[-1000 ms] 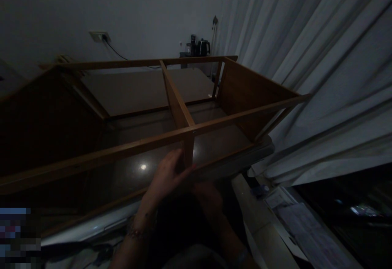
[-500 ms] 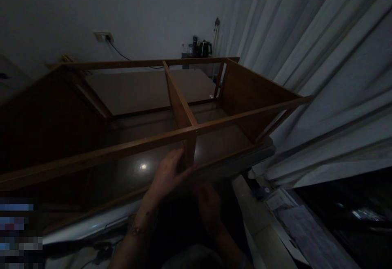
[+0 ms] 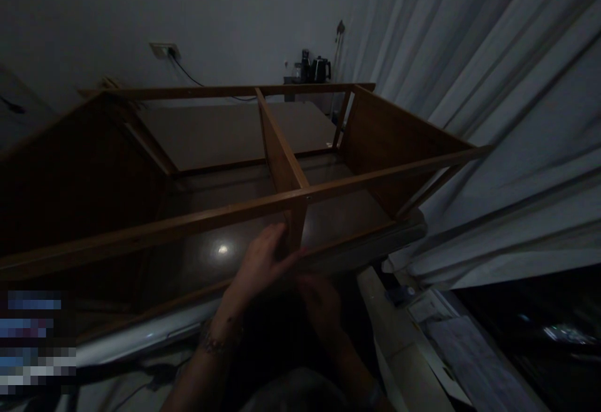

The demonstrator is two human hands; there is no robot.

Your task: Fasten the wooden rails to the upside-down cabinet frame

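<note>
A brown wooden cabinet frame [image 3: 375, 177] lies on its side in a dim room, with a middle divider [image 3: 279, 155] running front to back. My left hand [image 3: 260, 265] grips the lower end of the divider's short upright post [image 3: 297, 227], fingers curled round it. My right hand [image 3: 322, 305] sits just below and to the right, in deep shadow near the frame's bottom rail; its fingers are too dark to read.
White curtains [image 3: 493, 118] hang close on the right. A kettle [image 3: 322, 69] stands on a small table at the far wall. A wall socket [image 3: 162, 50] with a cable is at upper left. Papers [image 3: 451, 337] lie on the floor at lower right.
The view has shifted slightly, so the frame sits a little more to the right. Both hands stay at the post; my left hand has crept up a touch.
</note>
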